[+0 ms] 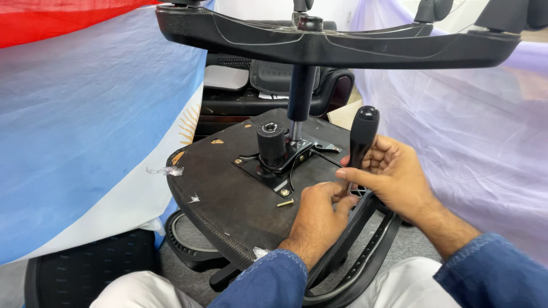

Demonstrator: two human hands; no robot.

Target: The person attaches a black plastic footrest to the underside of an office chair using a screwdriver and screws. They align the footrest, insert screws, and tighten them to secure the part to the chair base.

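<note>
- The right hand (394, 171) was closed around the black handle of a screwdriver (363, 134), which stood nearly upright; its tip went down out of sight between the two hands.
- The left hand (319, 214) rested on the underside of the upturned chair seat (228, 188), fingers curled together just beside the hidden tip; I could not tell if they pinched something small.
- Just left of this hand, one loose brass screw (285, 202) lay on the seat.
- Farther from the hands, the metal mounting plate (285, 162) sat on the seat with a screw already in its near corner, so some fastening looked done.
- Below the hands, the black armrest frame (365, 251) hung at the seat edge; its fixing seemed unfinished.
- Above the hands was the wheeled chair base (342, 45).
</note>
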